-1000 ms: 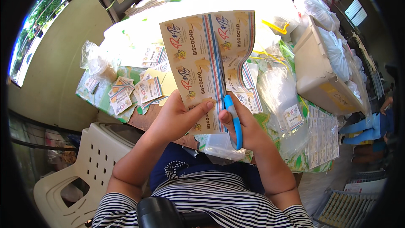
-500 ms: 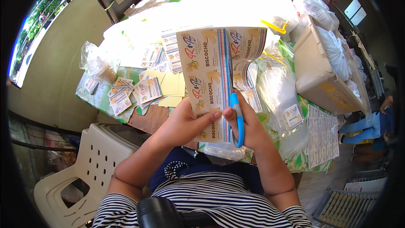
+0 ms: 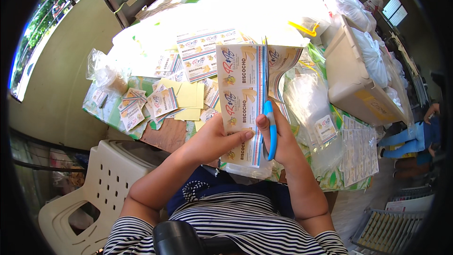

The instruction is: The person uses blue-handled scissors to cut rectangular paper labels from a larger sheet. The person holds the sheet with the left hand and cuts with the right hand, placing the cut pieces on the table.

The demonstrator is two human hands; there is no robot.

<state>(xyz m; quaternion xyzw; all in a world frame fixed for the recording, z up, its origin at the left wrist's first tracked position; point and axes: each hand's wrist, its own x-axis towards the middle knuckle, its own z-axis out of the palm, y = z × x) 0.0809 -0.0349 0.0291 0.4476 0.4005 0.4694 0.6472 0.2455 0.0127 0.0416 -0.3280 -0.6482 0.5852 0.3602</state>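
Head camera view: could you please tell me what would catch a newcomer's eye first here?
At centre, the left hand holds up a printed label sheet, while the right hand works blue-handled scissors up through it. Behind it, cut labels and yellow slips lie scattered across the table. A beige plastic bin stands at the right, holding white bags.

A white plastic chair stands left of the sunlit tabletop; a window shows greenery behind it.
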